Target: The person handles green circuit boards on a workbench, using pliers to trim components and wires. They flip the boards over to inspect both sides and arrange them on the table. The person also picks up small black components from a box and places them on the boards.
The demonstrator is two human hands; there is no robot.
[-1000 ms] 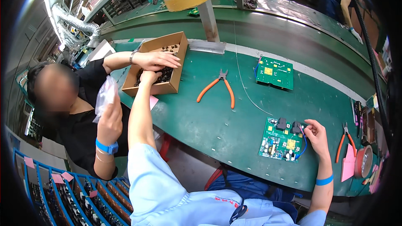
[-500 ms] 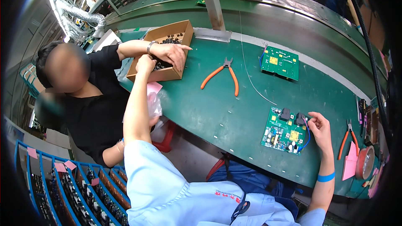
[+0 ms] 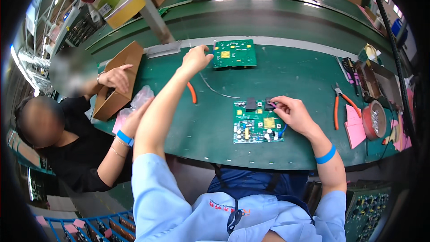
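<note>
Left hand [image 3: 195,58] now away from cardboard box [image 3: 117,79]

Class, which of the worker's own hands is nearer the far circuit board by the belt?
Left. The left hand hovers beside the far circuit board; the right hand rests on the near board.

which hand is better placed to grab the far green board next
Left, likely. The left hand hovers right beside the far green board, nearly at its edge. The right hand is busy, its fingers pinching a part on the near board.
</note>
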